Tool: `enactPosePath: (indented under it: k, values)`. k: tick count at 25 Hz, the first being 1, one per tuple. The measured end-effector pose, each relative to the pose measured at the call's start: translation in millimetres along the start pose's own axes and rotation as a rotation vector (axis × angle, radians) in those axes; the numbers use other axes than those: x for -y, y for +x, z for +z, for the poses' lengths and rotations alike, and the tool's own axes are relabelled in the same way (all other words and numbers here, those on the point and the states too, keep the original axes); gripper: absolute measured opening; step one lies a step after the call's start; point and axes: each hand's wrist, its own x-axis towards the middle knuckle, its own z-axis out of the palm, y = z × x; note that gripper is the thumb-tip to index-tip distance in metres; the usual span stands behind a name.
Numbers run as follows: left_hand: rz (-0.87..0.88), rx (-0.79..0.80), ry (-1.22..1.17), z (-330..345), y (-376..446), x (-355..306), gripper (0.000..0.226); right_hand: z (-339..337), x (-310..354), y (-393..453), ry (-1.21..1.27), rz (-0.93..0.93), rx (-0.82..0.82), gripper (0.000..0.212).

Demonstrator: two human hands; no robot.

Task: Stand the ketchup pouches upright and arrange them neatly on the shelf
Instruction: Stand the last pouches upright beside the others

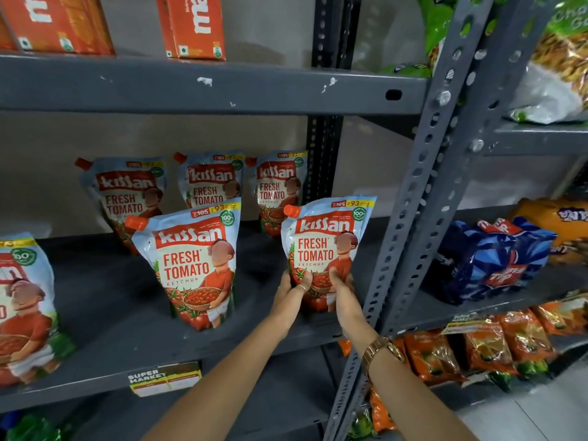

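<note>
Both hands, left [291,289] + right [340,289], grip the front-right ketchup pouch [324,246] at its base, on the shelf [121,297] by the post [410,224]. Pouch long axis runs up from the grip, spout top-left, tilted slightly. Neither hand nearer; prob. just needs squaring w/ the neighbour pouch [194,265].

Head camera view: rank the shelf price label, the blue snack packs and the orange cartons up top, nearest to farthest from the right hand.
1. Blue snack packs, right, on the next rack.
2. Shelf price label, lower left, on the shelf edge.
3. Orange cartons, shelf above, upper left of the right hand.
</note>
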Motion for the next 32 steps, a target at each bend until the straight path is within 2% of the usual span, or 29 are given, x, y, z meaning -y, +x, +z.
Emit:
enactPosePath:
  k: [3, 7, 12, 17, 19, 21, 24, 25, 27, 29, 32]
  values:
    - [0.016, -0.020, -0.015, -9.0, -6.9, -2.5, 0.048, -2.1, -4.1, -1.6, -0.060, -0.035, 0.071, 0.046]
    - [0.026, -0.040, -0.017, -27.1, -20.9, -0.1, 0.048, 3.8, -16.4, -12.4, -0.113, -0.070, 0.150, 0.056]
    - [0.005, -0.011, -0.011, -36.7, -29.9, -1.7, 0.051, 7.7, -17.0, -28.0, -0.146, -0.112, 0.170, 0.044]
    - [0.010, -0.029, -0.004, -35.5, -36.3, 0.7, 0.052, 4.2, -17.9, -23.2, -0.190, -0.111, 0.194, 0.049]
    - [0.024, -0.051, 0.037, -38.4, -35.9, 4.0, 0.049, 7.0, -16.9, -28.4, -0.195, -0.111, 0.174, 0.045]
    - [0.104, -0.170, 0.170, -43.3, -38.1, 6.9, 0.043, 14.0, -17.6, -39.5, -0.248, -0.207, 0.057, 0.044]
    - [0.326, -0.503, 0.328, -57.6, -49.6, 4.5, 0.022, 30.4, -20.0, -59.0, -0.470, -0.502, -0.313, 0.047]
    - [0.380, -0.598, 0.360, -65.1, -53.3, 3.8, 0.018, 36.8, -20.0, -62.6, -0.504, -0.589, -0.374, 0.042]
    - [0.415, -0.737, 0.392, -85.8, -58.3, 3.6, 0.016, 53.6, -19.7, -69.0, -0.513, -0.709, -0.332, 0.030]
    - [0.422, -0.803, 0.366, -105.2, -58.9, 4.3, 0.011, 69.6, -18.1, -73.0, -0.516, -0.754, -0.204, 0.021]
    - [0.372, -0.844, 0.361, -123.5, -58.5, 4.2, 0.020, 95.4, -20.1, -66.3, -0.545, -0.687, 0.032, 0.022]
